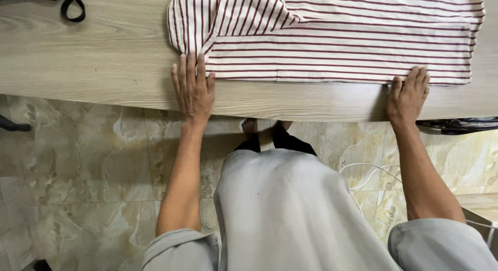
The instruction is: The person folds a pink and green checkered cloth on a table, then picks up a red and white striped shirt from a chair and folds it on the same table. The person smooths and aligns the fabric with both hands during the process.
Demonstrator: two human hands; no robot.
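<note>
Here, my left hand (193,89) lies flat and open beside the near-left corner of the folded white, red-striped cotton shirt (337,40) on the pale wood-grain table (104,63); my right hand (407,97), fingers spread, presses its near-right edge. Risk: the hem sits near the table's edge, so uneven pressure could skew the fold.

A folded shirt (337,37) lies on the table (93,63), both hands at its near edge.
</note>
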